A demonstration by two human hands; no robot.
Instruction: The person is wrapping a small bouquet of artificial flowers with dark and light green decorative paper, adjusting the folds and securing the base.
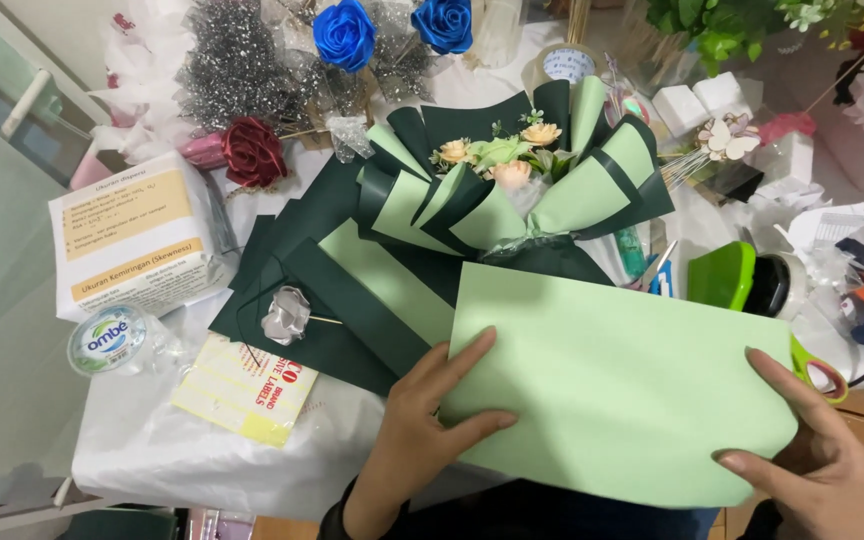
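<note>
Bare hands (422,420), dark sleeve cuffs

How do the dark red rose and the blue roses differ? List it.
The dark red rose lies alone on the table near the printed papers; the blue roses are a pair at the far edge beside silver tinsel. The red one is darker and duller, the blue vivid. Both look artificial, with rolled petals.
</note>
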